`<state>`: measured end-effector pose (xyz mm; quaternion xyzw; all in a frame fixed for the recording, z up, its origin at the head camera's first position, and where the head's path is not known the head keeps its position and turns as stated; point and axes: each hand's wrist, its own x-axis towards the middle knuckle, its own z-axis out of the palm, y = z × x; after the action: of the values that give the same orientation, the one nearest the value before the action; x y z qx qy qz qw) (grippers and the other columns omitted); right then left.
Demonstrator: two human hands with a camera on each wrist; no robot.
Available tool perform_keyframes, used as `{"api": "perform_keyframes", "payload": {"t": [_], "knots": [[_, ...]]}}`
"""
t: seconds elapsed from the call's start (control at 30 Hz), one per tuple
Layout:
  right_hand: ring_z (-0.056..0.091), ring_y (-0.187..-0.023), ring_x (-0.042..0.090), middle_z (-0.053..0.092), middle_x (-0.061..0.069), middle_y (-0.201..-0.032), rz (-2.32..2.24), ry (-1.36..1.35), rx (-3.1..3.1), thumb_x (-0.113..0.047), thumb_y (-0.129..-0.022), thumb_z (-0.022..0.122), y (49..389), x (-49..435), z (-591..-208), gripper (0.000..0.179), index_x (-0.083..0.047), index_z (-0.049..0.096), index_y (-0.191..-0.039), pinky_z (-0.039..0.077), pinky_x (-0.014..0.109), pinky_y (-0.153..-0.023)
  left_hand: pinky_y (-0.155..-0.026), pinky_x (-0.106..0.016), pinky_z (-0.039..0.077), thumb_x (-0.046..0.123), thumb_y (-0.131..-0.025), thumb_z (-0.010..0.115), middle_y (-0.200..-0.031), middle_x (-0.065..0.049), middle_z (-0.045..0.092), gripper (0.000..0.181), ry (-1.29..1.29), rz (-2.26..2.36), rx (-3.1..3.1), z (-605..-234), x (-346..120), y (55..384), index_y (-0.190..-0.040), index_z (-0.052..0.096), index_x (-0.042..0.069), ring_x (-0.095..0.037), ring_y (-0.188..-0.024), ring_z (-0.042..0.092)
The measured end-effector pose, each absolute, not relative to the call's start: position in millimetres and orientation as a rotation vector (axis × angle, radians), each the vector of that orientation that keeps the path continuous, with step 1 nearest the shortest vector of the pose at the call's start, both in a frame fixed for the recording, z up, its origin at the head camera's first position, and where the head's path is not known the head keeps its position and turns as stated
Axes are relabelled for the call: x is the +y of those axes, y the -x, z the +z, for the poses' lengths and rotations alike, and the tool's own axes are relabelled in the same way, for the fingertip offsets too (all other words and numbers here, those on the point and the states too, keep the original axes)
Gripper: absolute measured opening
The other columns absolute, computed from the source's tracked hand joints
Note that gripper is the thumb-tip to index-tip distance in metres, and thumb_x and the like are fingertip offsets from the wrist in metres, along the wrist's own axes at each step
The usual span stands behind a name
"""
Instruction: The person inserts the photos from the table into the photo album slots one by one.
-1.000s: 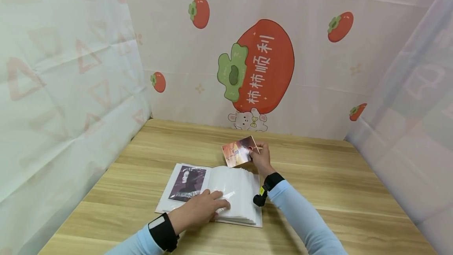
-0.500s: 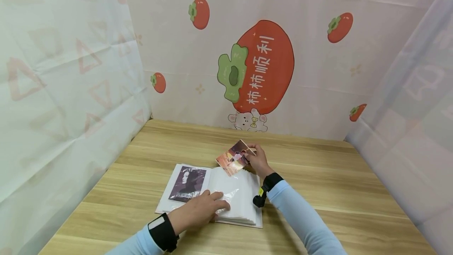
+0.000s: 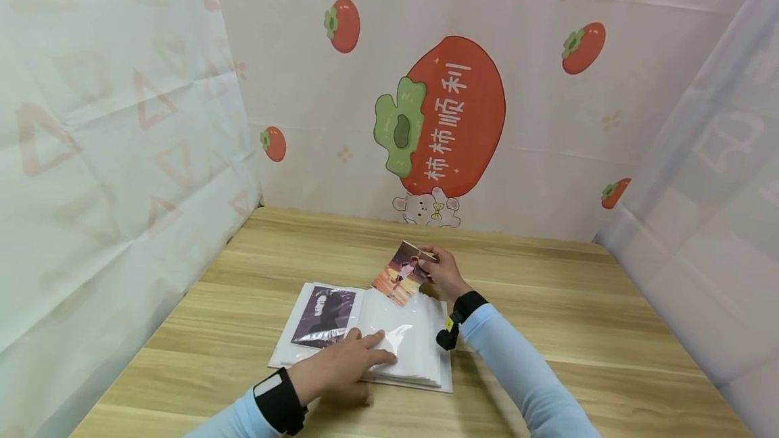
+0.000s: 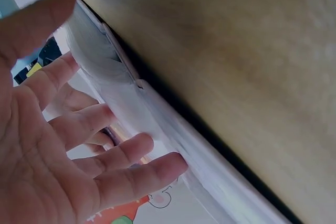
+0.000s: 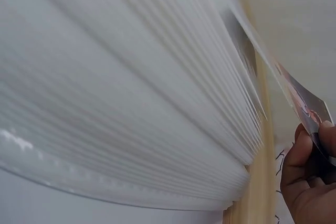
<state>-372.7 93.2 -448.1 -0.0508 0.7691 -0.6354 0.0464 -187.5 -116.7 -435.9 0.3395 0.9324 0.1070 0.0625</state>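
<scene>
An open photo album (image 3: pixel 392 330) lies on the table, its right-hand clear sleeve bare and white. On its left page a dark purple portrait photo (image 3: pixel 322 316) sits under plastic. My left hand (image 3: pixel 341 367) rests fingertips on the lower part of the album; the left wrist view shows its fingers (image 4: pixel 126 156) spread and nearly straight, thumb apart from the pages. At the album's top edge, my right hand (image 3: pixel 444 272) pinches a sunset-coloured photo (image 3: pixel 402 276) between thumb and fingers. This photo is tilted, its lower corner over the top of the right page.
The wooden table (image 3: pixel 578 330) spreads around the album. A white cloth backdrop with printed persimmons (image 3: pixel 456 120) stands behind it, and side cloths (image 3: pixel 122 140) hang left and right. A thick stack of album pages (image 5: pixel 131 93) fills the right wrist view.
The sunset photo in my right hand has moved left and down toward the album and turned more upright. My left thumb has come away from the album's lower edge.
</scene>
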Motion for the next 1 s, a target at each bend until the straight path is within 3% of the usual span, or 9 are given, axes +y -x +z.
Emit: {"api": "perform_keyframes", "payload": {"t": [0.27,0.5,0.63,1.0], "knots": [[0.058,-0.072,0.020,0.062,0.016,-0.102,-1.911,0.186,2.345,0.000,-0.094,0.051,375.1,93.6,-446.3,0.032,-0.007,0.056,-0.124,0.046,0.031,-0.056,-0.073,-0.036,0.046,0.038,-0.055,0.087,-0.145,-0.008,0.033,0.082,-0.946,0.278,2.750,-432.8,-115.0,185.7,-0.129,0.050,0.036,-0.028,-0.105,0.042],[0.056,-0.072,0.019,0.060,0.017,-0.107,-1.884,0.253,2.336,0.001,-0.093,0.051,375.6,89.3,-441.6,0.034,-0.006,0.055,-0.126,0.044,0.035,-0.058,-0.072,-0.036,0.046,0.035,-0.054,0.088,-0.146,-0.008,0.030,0.085,-0.914,0.298,2.703,-429.8,-114.8,186.6,-0.130,0.049,0.037,-0.027,-0.106,0.042],[0.059,-0.076,0.020,0.059,0.018,-0.112,-1.860,0.323,2.329,0.003,-0.093,0.050,376.2,85.8,-437.8,0.035,-0.004,0.055,-0.126,0.050,0.035,-0.062,-0.072,-0.036,0.046,0.034,-0.054,0.089,-0.146,-0.008,0.030,0.085,-0.905,0.304,2.700,-429.7,-114.8,186.7,-0.129,0.049,0.037,-0.028,-0.107,0.042],[0.059,-0.081,0.021,0.062,0.016,-0.100,-1.695,0.420,2.440,0.003,-0.094,0.048,377.3,79.4,-434.9,0.031,-0.002,0.056,-0.124,0.048,0.032,-0.058,-0.074,-0.039,0.047,0.037,-0.054,0.088,-0.146,-0.007,0.031,0.085,-0.911,0.299,2.705,-431.7,-115.5,188.0,-0.129,0.048,0.038,-0.030,-0.106,0.044]]}}
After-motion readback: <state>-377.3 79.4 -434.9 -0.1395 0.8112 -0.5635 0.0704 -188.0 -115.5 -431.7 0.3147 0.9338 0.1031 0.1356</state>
